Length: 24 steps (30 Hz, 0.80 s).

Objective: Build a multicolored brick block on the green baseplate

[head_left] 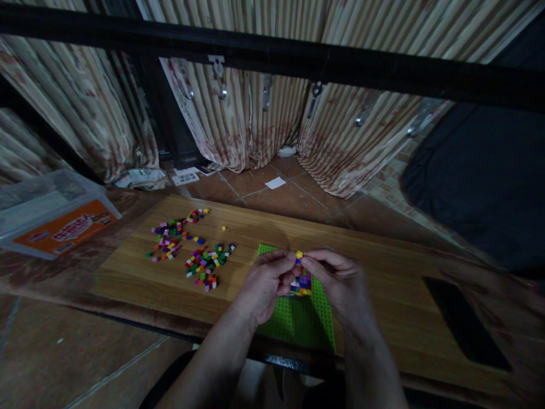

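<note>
My left hand (266, 284) and my right hand (338, 281) meet above a green baseplate (298, 324) that lies on a wooden board (170, 278). Between their pinched fingertips is a small stack of multicoloured bricks (301, 279), with a yellow brick on top. Both hands have their fingers closed on that stack, the left from the left side, the right from the right. Whether the stack stands on the baseplate or is lifted off it I cannot tell. Several loose small bricks (200, 261) in many colours lie scattered on the board to the left of my hands.
A clear plastic box with an orange label (55, 218) sits at the far left. A dark flat object (466, 324) lies on the board's right end. Curtains (238, 119) hang behind, with papers (185, 177) on the tiled floor. A black bar (298, 59) crosses the top.
</note>
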Available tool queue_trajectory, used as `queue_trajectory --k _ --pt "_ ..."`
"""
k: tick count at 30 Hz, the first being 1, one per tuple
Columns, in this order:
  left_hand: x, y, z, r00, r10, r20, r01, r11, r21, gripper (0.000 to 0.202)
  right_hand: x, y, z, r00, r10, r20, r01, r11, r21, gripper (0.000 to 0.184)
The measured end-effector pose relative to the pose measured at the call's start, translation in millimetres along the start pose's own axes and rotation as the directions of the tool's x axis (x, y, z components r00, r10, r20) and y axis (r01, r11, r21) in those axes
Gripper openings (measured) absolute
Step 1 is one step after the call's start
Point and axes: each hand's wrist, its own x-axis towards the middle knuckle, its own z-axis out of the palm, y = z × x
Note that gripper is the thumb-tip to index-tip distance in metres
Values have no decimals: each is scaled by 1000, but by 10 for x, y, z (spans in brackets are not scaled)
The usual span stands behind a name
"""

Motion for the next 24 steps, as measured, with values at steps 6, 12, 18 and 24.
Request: queue_trajectory --k 6,12,18,24 --pt "-6 -56 -61 966 254 53 -253 869 425 29 -3 22 35 992 122 -18 -119 986 120 7" --pt "-64 -2 -87 904 383 189 -392 567 725 31 -8 -19 60 972 233 30 -232 931 281 11" --pt "-101 59 -88 886 386 256 -449 577 683 32 -21 -89 52 955 279 102 -297 900 320 16" --pt "-47 60 -133 922 382 61 -360 790 496 33 1 -63 21 965 263 4 -256 934 250 13"
